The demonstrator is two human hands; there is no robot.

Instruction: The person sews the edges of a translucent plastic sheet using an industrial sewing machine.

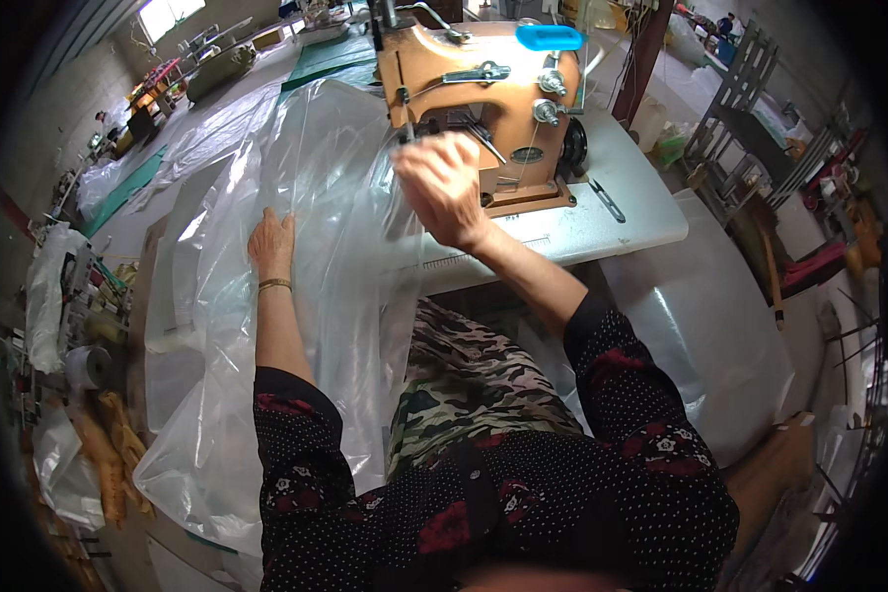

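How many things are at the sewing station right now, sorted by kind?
Sewing machine: 1
Clear plastic sheet: 1
Hands at work, left hand flat on the sheet, right hand raised by the needle: 2
White machine table: 1
Total: 5

From my feed the scene is daylit and fairly bright, with the strongest light coming through a window (pixel 171 14) at the far left, blown out to near white. The clear plastic sheet (pixel 296 247) throws pale glare streaks along its folds, and the white desk (pixel 612 212) reads bright near its right edge. I see the right hand (pixel 444 187) smeared by motion blur, its fingers (pixel 419 148) soft, while the left hand (pixel 272 244) is sharp. The fisheye bends straight lines toward the rim, and a black vignette swallows all four corners. Detail near the rim is dim and murky.
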